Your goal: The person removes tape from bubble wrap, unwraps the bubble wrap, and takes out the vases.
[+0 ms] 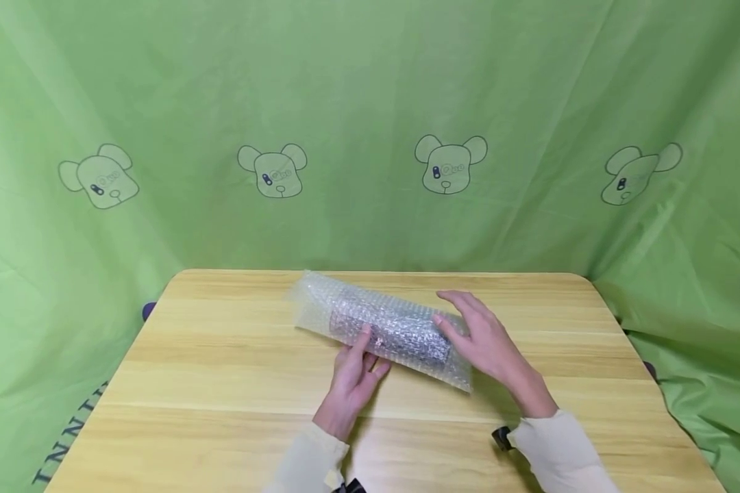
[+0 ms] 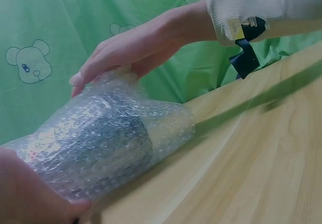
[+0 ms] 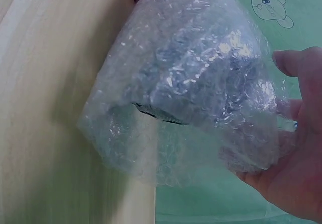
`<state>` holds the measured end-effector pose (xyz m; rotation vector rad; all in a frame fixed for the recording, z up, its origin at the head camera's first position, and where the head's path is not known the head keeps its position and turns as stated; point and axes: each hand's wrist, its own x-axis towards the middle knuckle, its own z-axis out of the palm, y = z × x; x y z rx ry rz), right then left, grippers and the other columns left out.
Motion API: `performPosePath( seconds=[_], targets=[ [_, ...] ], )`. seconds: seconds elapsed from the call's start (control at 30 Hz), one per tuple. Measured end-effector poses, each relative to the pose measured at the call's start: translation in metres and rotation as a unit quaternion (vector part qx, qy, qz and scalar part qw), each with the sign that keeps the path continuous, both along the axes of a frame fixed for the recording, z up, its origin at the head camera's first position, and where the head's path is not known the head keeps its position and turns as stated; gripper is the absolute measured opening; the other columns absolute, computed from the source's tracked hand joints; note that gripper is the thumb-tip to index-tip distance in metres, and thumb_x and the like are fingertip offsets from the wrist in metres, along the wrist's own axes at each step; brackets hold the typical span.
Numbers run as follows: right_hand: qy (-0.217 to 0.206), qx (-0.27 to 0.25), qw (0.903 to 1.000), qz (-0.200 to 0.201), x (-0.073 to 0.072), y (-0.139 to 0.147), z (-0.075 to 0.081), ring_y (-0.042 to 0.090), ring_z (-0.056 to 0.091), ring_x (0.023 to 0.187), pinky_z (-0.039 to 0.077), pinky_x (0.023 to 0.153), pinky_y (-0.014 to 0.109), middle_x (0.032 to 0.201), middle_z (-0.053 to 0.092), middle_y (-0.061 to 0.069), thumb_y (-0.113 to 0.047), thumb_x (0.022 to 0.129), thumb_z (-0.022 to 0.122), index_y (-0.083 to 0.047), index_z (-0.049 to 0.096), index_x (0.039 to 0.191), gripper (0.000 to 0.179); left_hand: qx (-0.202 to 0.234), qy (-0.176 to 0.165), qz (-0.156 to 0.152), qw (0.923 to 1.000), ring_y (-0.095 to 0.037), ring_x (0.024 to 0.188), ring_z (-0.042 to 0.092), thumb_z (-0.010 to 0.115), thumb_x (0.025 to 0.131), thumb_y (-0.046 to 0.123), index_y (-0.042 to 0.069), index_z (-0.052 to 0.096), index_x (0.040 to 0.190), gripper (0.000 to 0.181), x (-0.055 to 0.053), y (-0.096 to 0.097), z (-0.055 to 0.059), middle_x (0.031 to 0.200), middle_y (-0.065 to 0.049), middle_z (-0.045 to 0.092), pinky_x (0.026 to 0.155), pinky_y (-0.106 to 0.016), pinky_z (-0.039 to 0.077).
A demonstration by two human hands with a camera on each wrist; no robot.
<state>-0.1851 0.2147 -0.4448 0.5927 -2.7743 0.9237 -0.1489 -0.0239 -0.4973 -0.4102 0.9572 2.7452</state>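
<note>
Parcel (image 1: 401, 332) slants across the left grip (image 1: 353, 375), which is clamped on its near edge; the right grip (image 1: 482, 337), loosely apart, is at its right end above the counter (image 1: 222, 390).

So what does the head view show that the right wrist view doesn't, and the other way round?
Only the head view: the left sleeve, the right sleeve and the dark lettering low on the green curtain.
Only the right wrist view: a look into one end of the bubble wrap, where a dark edge shows.
Both: the right hand at the wrap, the wooden tabletop, and the curtain with bear-head outlines.
</note>
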Motion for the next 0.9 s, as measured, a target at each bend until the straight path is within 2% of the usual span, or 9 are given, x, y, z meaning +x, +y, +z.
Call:
performPosePath(
  seconds=[0.13, 0.23, 0.43, 0.7, 0.9],
  targets=[
    [0.008, 0.0, 1.0, 0.002, 0.0, 0.001, -0.003, 0.043, 0.044, 0.138, 0.038, 0.108, 0.071, 0.153, 0.048, 0.019, -0.045, 0.104, 0.056, -0.008, 0.049, 0.15, 0.059, 0.006, -0.011, 0.036, 0.9993, -0.041, 0.142, 0.042, 0.062, 0.103, 0.024, 0.002, 0.027, 0.152, 0.065, -0.002, 0.007, -0.001, 0.151, -0.022, 0.046, 0.114, -0.068, 0.033],
    [0.01, -0.001, 0.9999, 0.002, 0.002, 0.002, -0.004, 0.043, 0.045, 0.138, 0.038, 0.108, 0.071, 0.152, 0.048, 0.019, -0.044, 0.104, 0.057, -0.007, 0.05, 0.149, 0.059, -0.005, -0.019, 0.054, 0.9983, -0.04, 0.139, 0.047, 0.064, 0.103, 0.021, 0.001, 0.026, 0.15, 0.064, -0.002, 0.01, -0.003, 0.147, -0.023, 0.05, 0.112, -0.065, 0.039],
    [0.001, 0.0, 1.0, 0.001, 0.007, 0.001, -0.003, 0.041, 0.046, 0.138, 0.038, 0.109, 0.069, 0.151, 0.049, 0.017, -0.046, 0.105, 0.055, -0.007, 0.052, 0.148, 0.058, -0.045, -0.034, 0.062, 0.9965, -0.036, 0.127, 0.059, 0.066, 0.101, 0.02, -0.001, 0.032, 0.147, 0.061, -0.003, 0.007, -0.005, 0.139, -0.022, 0.058, 0.106, -0.062, 0.046],
    [0.004, 0.007, 1.0, 0.005, 0.015, -0.004, -0.001, 0.039, 0.05, 0.134, 0.042, 0.109, 0.064, 0.148, 0.053, 0.015, -0.045, 0.105, 0.056, -0.007, 0.054, 0.146, 0.056, -0.073, -0.021, 0.031, 0.9966, -0.041, 0.128, 0.058, 0.065, 0.101, 0.018, -0.001, 0.034, 0.15, 0.06, -0.004, -0.005, -0.005, 0.144, -0.027, 0.054, 0.103, -0.062, 0.049],
    [0.01, 0.024, 0.9996, 0.011, 0.03, -0.01, 0.0, 0.04, 0.056, 0.128, 0.044, 0.108, 0.061, 0.144, 0.056, 0.016, -0.043, 0.105, 0.056, -0.005, 0.055, 0.143, 0.054, -0.106, -0.024, -0.019, 0.9939, -0.045, 0.13, 0.055, 0.064, 0.102, 0.018, 0.001, 0.033, 0.151, 0.061, -0.012, -0.021, -0.003, 0.145, -0.03, 0.051, 0.102, -0.06, 0.051]
  ],
)
